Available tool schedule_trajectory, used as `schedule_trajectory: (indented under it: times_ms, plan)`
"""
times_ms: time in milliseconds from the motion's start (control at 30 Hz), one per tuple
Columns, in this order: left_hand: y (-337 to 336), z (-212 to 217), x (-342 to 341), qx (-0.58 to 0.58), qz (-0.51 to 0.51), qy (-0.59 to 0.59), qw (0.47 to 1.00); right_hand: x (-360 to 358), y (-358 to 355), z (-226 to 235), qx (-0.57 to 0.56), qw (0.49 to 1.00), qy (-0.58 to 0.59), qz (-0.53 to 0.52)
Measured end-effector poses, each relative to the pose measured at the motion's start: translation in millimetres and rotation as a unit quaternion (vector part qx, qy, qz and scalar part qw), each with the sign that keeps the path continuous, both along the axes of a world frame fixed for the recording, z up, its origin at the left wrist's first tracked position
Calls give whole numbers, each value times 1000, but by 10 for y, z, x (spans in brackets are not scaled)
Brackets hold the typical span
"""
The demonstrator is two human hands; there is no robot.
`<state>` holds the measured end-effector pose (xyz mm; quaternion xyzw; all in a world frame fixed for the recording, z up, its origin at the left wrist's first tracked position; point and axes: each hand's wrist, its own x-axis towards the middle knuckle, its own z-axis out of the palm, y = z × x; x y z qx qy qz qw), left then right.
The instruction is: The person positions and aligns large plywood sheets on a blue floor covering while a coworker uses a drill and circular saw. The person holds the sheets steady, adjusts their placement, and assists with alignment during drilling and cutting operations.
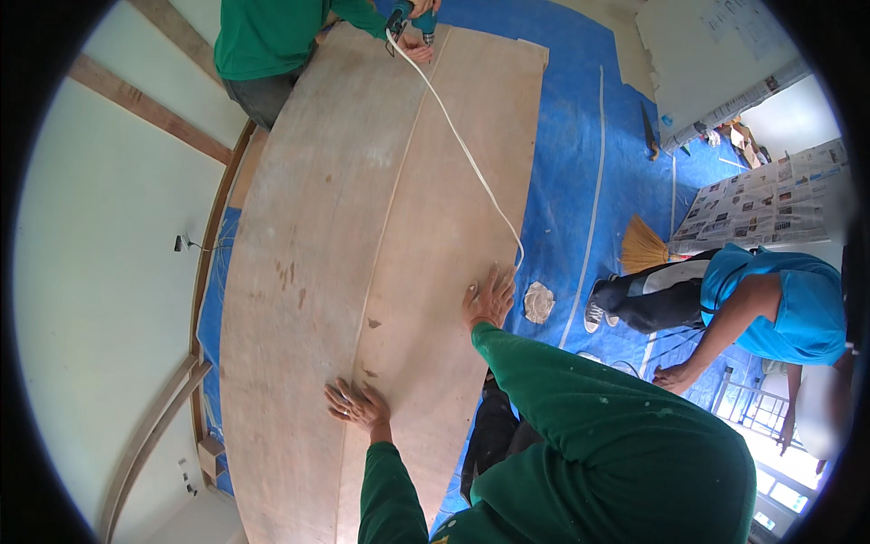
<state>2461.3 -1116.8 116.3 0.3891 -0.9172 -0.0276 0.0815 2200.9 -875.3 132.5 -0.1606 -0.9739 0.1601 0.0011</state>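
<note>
Both hands (361, 405) (490, 297) flat on pale, stained plywood sheet (435, 236), long seam

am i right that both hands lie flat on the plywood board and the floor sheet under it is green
Not quite. In the head view the left hand and right hand do lie flat on the plywood board, but the floor sheet is blue, not green.

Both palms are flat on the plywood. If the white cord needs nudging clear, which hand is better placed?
Probably the right hand. It lies flat near the plywood sheet's right edge, and the white cord runs off the sheet just beyond its fingertips. The left hand presses nearer the seam, farther from the cord.
</note>
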Motion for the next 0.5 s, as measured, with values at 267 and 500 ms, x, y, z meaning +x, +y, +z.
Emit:
schedule_trajectory:
  times_ms: [267, 500]
  plan:
    - [-7, -19, 23, -12, 5, -6, 1000, 36, -6, -49, 2, 1000, 23, 2]
    - [-50, -44, 85, -12, 4, -8, 1000, 59, -42, -67, 0, 1000, -19, -11]
